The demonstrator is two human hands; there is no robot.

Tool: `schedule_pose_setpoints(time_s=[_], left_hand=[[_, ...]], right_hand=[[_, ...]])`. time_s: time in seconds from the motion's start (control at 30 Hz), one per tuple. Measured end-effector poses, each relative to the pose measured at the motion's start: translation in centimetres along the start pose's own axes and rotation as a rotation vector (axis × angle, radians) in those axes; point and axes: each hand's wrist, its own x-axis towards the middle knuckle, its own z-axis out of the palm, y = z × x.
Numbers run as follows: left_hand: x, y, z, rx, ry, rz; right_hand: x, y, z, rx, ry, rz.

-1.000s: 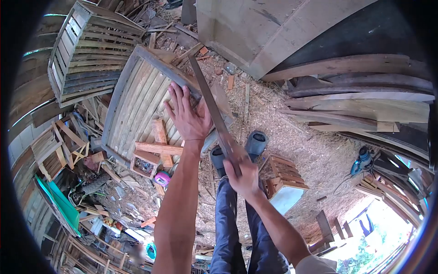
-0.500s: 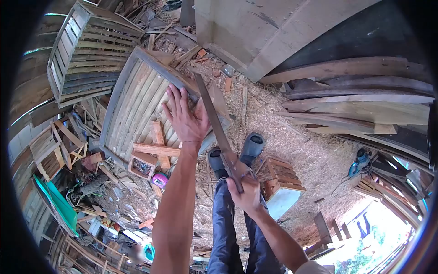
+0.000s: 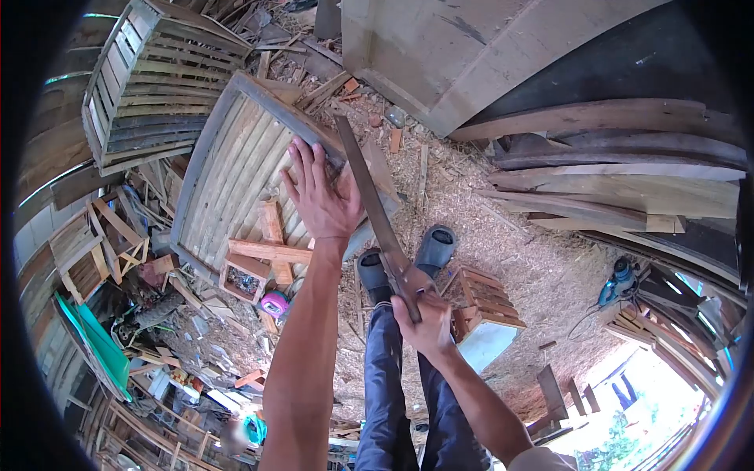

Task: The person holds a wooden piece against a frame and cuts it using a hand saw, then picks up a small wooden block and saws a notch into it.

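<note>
My left hand (image 3: 320, 195) lies with its fingers spread on the edge of a slatted wooden bench (image 3: 228, 177). A long saw (image 3: 369, 188) runs diagonally past that hand, its far end beyond the bench's corner. Wrapped round the saw's near end is my right hand (image 3: 428, 318), above my legs. Crossed wooden pieces (image 3: 271, 251) rest on the bench, beside a small wooden box (image 3: 242, 281) with small dark items in it. A pink tape measure (image 3: 275, 304) sits close to the box.
A slatted crate (image 3: 161, 86) stands at the upper left. Stacked boards (image 3: 620, 184) fill the right side, with a blue power tool (image 3: 618, 282) below them. A small wooden stool (image 3: 491, 314) stands right of my feet. Wood shavings cover the floor (image 3: 471, 235).
The saw and my right hand have shifted very slightly. My left hand stays on the bench edge. The view has tilted a little.
</note>
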Motion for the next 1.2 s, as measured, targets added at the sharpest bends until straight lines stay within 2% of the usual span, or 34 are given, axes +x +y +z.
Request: schedule_pose_setpoints(time_s=[0.07,0.1,0.2,0.23,0.33,0.43,0.53,0.63,0.73,0.77,0.83,0.93,1.0,1.1,1.2], left_hand=[[0.5,0.1,-0.1,-0.025,-0.003,0.004],[0.4,0.3,-0.2,-0.017,-0.004,-0.005],[0.2,-0.1,-0.1,-0.027,-0.02,0.004],[0.3,0.0,0.0,-0.027,-0.011,0.007],[0.1,0.3,0.0,-0.025,0.015,0.014],[0.1,0.2,-0.2,-0.005,0.024,0.013],[0.4,0.4,-0.2,-0.016,-0.002,0.006],[0.3,-0.2,-0.2,-0.021,-0.019,0.011],[0.2,0.3,-0.1,-0.028,-0.006,0.004],[0.1,0.5,-0.2,-0.02,-0.001,0.004],[0.6,0.4,-0.3,0.001,0.015,0.002],[0.2,0.7,-0.3,-0.015,0.005,0.008],[0.4,0.5,-0.5,-0.038,0.008,0.01],[0.3,-0.2,-0.1,-0.009,-0.02,0.014],[0.3,0.3,-0.3,-0.024,-0.012,-0.011]], right_hand=[[3.1,0.0,1.5,-0.031,0.125,-0.098],[4.6,0.0,2.0,-0.099,0.054,0.002],[7.7,-0.6,3.1,-0.042,-0.086,0.122],[7.1,-1.2,2.2,-0.073,-0.128,0.151],[2.8,-1.9,-0.4,-0.054,0.005,0.024],[0.3,-0.3,-1.0,-0.038,-0.039,-0.03],[4.8,-0.5,1.3,-0.06,0.0,0.014],[7.9,-0.5,2.7,-0.121,-0.142,0.108],[4.3,-1.7,0.2,-0.081,-0.118,0.116],[2.8,-2.0,-0.7,-0.096,-0.033,0.039],[1.6,-2.0,-1.6,-0.071,-0.081,0.036],[3.2,-0.8,-0.3,-0.126,-0.129,0.065],[7.3,-1.4,1.4,-0.122,-0.15,0.117],[8.4,-1.6,2.2,-0.098,-0.014,0.012],[4.5,-2.8,-0.5,-0.07,0.073,-0.017]])
